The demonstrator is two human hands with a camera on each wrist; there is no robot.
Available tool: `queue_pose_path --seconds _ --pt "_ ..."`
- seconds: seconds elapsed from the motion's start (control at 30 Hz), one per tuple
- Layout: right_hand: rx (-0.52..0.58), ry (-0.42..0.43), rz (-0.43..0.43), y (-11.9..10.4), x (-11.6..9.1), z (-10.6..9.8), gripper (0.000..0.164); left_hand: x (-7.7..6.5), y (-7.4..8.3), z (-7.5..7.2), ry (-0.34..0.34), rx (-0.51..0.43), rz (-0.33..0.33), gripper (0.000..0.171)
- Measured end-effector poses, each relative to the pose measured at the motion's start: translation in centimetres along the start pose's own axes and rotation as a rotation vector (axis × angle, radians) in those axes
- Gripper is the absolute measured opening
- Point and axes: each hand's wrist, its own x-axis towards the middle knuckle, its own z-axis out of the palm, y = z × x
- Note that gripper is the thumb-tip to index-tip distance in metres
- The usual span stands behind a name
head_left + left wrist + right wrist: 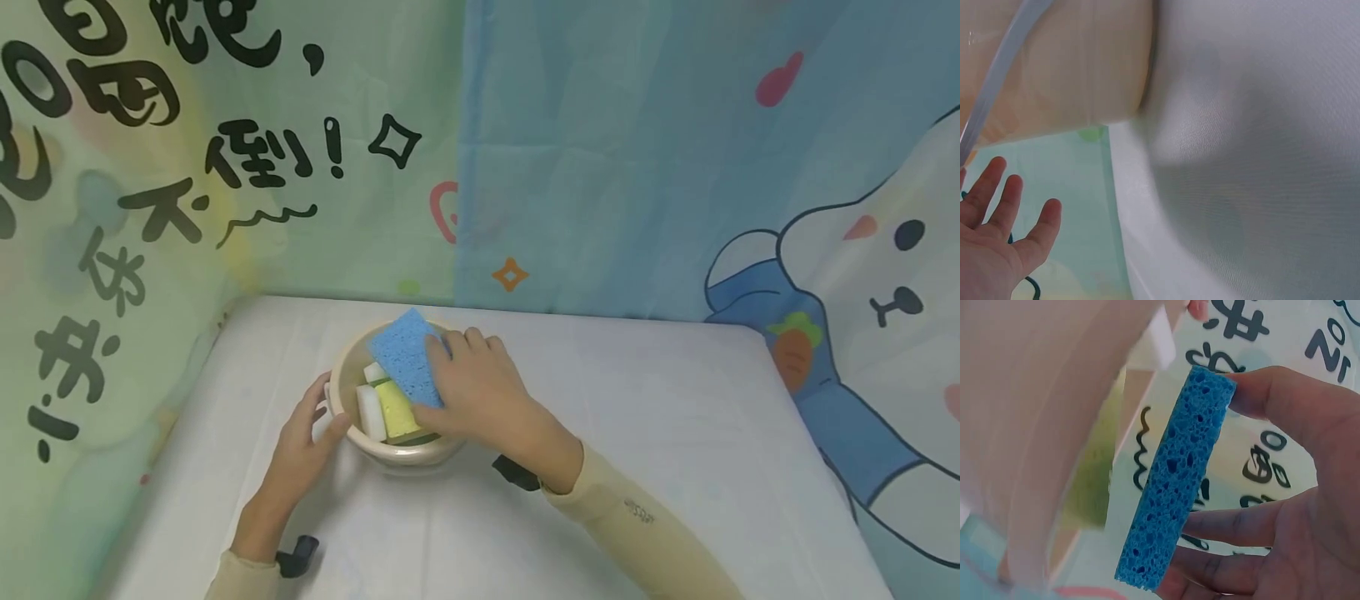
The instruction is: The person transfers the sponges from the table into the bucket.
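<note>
A cream bucket [411, 455] stands on the white table, holding a yellow sponge [397, 408] and white blocks [371, 413]. Above its opening, my right hand [480, 383] pinches a blue sponge [405, 350] between thumb and fingers. The right wrist view shows the porous narrow side of that blue sponge [1175, 478] facing the camera. My left hand [300, 446] is at the bucket's left side, thumb near the rim. Its fingers are spread in the left wrist view, beside the bucket wall [1085, 62] and a pale handle strip [1000, 69].
The white tabletop [637, 400] reaches back to a printed curtain [585, 167] with dark lettering, hearts and a white cartoon animal. Each wrist carries a dark strapped device, such as the left one [298, 557].
</note>
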Motion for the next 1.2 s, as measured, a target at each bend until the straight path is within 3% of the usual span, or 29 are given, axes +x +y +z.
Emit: queue_pose_path --seconds 0.37,0.6,0.77,0.97,1.2 --pt "-0.036 -0.034 0.023 -1.9 0.9 1.2 0.07 0.0 0.2 0.3 -0.006 0.014 -0.002 0.062" --pt "-0.064 0.042 -0.013 -2.1 0.5 1.6 0.068 -0.3 0.2 0.1 -0.01 0.002 0.016 0.062" --pt "0.015 0.064 -0.04 -1.9 0.1 1.4 0.06 -0.4 0.1 0.0 -0.009 -0.024 0.023 0.062" --pt "0.156 0.017 -0.03 -2.0 -0.1 1.2 0.053 -0.3 0.1 -0.1 -0.009 -0.026 0.023 0.062" --pt "0.209 -0.022 -0.016 -1.4 -0.5 1.1 0.059 -0.4 0.3 0.0 -0.005 -0.005 0.002 0.063"
